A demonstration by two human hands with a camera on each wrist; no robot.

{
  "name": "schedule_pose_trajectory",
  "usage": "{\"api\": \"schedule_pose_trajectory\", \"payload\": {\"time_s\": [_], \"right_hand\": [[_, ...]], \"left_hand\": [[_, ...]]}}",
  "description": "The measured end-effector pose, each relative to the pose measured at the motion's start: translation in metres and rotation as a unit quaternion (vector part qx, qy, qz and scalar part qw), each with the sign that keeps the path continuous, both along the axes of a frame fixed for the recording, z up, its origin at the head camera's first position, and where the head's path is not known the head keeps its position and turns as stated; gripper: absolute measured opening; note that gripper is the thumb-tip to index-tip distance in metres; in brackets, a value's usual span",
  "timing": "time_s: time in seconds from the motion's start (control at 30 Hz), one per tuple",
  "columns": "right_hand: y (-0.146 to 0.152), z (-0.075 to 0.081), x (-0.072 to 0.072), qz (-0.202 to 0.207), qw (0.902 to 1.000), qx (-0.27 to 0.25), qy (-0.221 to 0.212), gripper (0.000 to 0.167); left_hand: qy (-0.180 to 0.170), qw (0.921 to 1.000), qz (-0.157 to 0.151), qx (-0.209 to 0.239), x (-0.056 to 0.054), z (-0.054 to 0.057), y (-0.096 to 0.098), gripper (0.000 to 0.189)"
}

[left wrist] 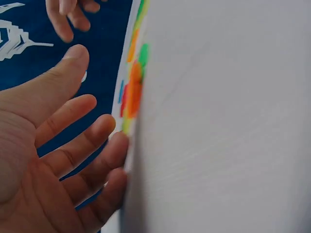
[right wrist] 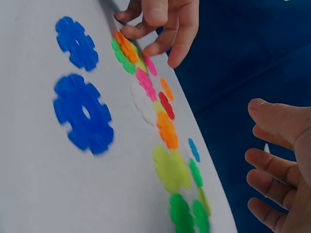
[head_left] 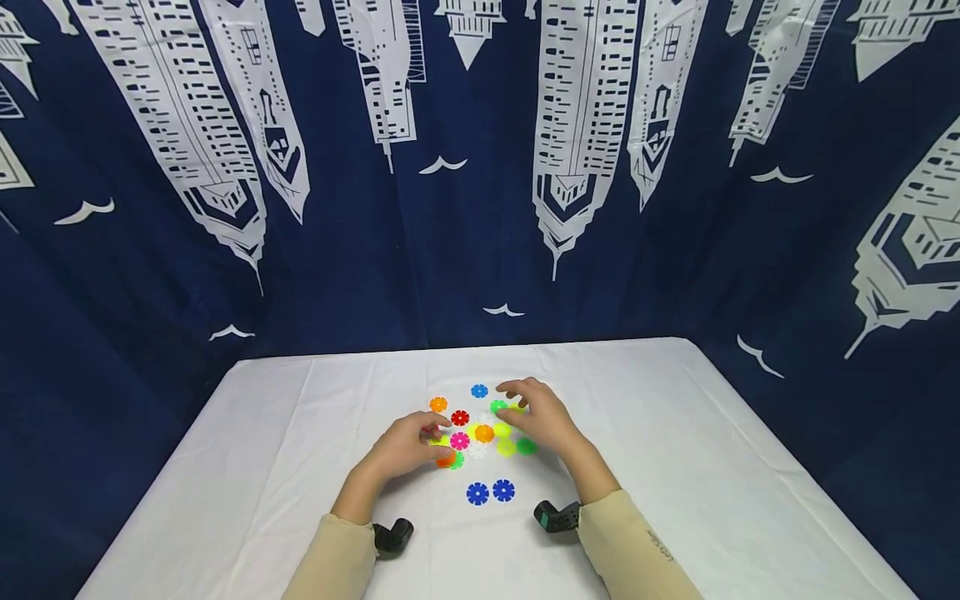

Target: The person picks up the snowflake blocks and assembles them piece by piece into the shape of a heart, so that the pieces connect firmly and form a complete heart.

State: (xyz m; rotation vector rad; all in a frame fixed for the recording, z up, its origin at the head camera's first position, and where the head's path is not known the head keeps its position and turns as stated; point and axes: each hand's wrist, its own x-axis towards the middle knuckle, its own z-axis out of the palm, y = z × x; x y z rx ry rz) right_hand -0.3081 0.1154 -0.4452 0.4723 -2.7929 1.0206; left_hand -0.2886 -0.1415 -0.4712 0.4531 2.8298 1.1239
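Flat plastic flower-shaped discs with notched edges lie in a loose group on the white table. My left hand (head_left: 405, 446) is at the group's left side, fingers spread and slightly bent, close over an orange-red disc (head_left: 446, 462) and beside a pink disc (head_left: 460, 441). At the far right of the group, my right hand (head_left: 546, 414) hovers, thumb apart from the fingers, near a green disc (head_left: 498, 406). Both palms look empty in the wrist views. Two dark blue discs, one on the left (head_left: 477, 493) and one on the right (head_left: 503, 490), lie nearer me, between the forearms.
Red (head_left: 460, 417), orange (head_left: 483, 433), light blue (head_left: 479, 390) and yellow (head_left: 506, 447) discs are among the group, some overlapping. White cloth covers the table (head_left: 247, 467). Behind it hangs a navy curtain (head_left: 465, 250) with white buildings. Black devices are on both wrists.
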Motion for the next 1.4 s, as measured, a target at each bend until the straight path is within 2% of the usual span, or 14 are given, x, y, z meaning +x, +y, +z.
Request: {"api": "schedule_pose_trajectory", "payload": {"time_s": [0.13,0.33,0.53,0.7,0.83,0.9,1.03,1.13,1.2,1.27,1.33,1.4], "right_hand": [[-0.009,-0.014,-0.001,0.008,1.0000,0.002,0.000,0.034],[-0.015,-0.030,-0.001,0.009,0.9975,0.068,0.015,0.030],[-0.017,-0.037,0.000,0.017,0.9945,0.102,0.020,0.024],[-0.019,-0.040,0.001,0.018,0.9947,0.098,0.027,0.019],[-0.020,-0.042,0.003,0.014,0.9941,0.086,0.064,0.012],[-0.020,-0.043,0.003,-0.001,0.9932,0.074,0.090,0.009],[-0.018,-0.042,0.002,-0.045,0.9921,0.020,0.116,0.005],[-0.017,-0.040,0.000,-0.062,0.9916,-0.051,0.102,0.005],[-0.017,-0.037,-0.001,-0.049,0.9884,-0.123,0.074,0.006],[-0.018,-0.030,0.000,-0.022,0.9809,-0.187,0.046,0.008],[-0.020,-0.019,0.003,0.006,0.9690,-0.246,0.018,0.010],[-0.021,-0.005,0.006,0.029,0.9562,-0.291,0.005,0.011]], "left_hand": [[0.003,1.0000,-0.006,0.002,0.003,-0.007,0.002,0.043],[0.026,0.9990,-0.025,-0.027,0.004,-0.005,0.005,0.038],[0.035,0.9989,-0.011,-0.031,0.004,-0.010,0.004,0.028],[0.039,0.9990,-0.003,-0.019,0.008,-0.015,0.001,0.026],[0.035,0.9994,0.000,-0.001,0.009,-0.016,0.000,0.018],[0.026,0.9996,0.006,0.014,0.009,-0.015,0.000,0.014],[0.013,0.9986,0.033,0.039,0.009,-0.016,0.001,0.008],[0.012,0.9966,0.058,0.057,0.007,-0.015,0.003,0.007],[0.010,0.9939,0.082,0.073,0.007,-0.011,0.006,0.006],[0.012,0.9897,0.109,0.092,0.008,-0.004,0.009,0.007],[0.013,0.9843,0.131,0.117,0.008,0.008,0.013,0.010],[0.008,0.9787,0.138,0.152,0.010,0.022,0.017,0.012]]}}
